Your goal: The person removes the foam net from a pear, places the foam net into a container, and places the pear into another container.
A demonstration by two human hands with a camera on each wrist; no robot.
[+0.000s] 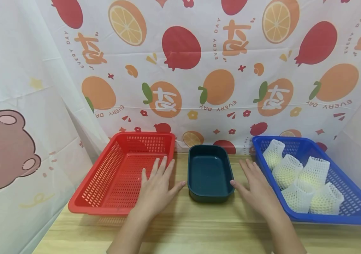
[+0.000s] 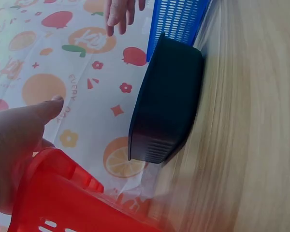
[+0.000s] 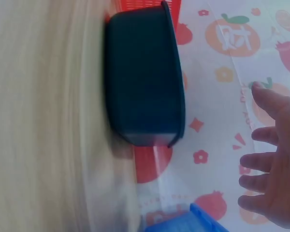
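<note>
Both hands (image 1: 155,187) (image 1: 257,189) spread their fingers, the left hiding part of the red basket (image 1: 121,185).

The worktop (image 1: 206,233) was pale wood with a grain running from side to side, its front stretch bare in the middle. Directly on it stood a red basket (image 1: 88,211) toward the far left corner and a blue basket (image 1: 336,218) toward the far right corner. Between them, apart from both, a dark green container (image 1: 210,176) stood upright near the far edge.
</note>
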